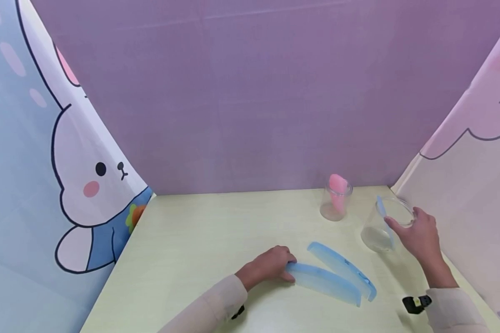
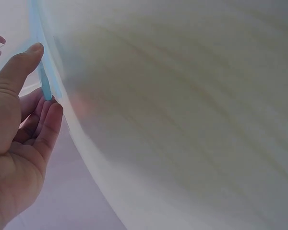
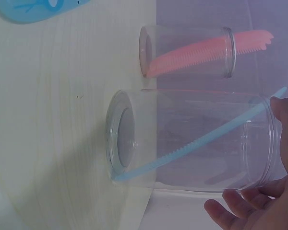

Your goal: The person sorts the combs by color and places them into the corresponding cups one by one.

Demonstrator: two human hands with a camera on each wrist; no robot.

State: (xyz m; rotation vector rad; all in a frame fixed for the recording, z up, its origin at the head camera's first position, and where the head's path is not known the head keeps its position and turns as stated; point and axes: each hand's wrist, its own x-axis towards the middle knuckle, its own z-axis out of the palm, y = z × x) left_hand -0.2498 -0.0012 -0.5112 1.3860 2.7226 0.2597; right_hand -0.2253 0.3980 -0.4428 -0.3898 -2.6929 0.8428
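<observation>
My left hand (image 1: 272, 263) pinches the left end of a light blue comb (image 1: 325, 282) lying on the table. In the left wrist view, the comb end (image 2: 45, 84) shows between thumb and fingers. A second blue comb (image 1: 343, 267) lies just behind it, close alongside. On the right, my right hand (image 1: 421, 235) holds a clear jar (image 1: 372, 233) by its rim, thumb on one side and fingers on the other. A slim blue comb (image 3: 197, 143) leans inside that jar, its tip past the rim beside my thumb.
Behind and left of the held jar stands a smaller clear jar (image 1: 328, 210) with a pink comb (image 1: 338, 185) sticking out. The pale table (image 1: 216, 222) ends at a purple backdrop (image 1: 233, 115). Cartoon-printed cloths (image 1: 79, 185) hang at both sides.
</observation>
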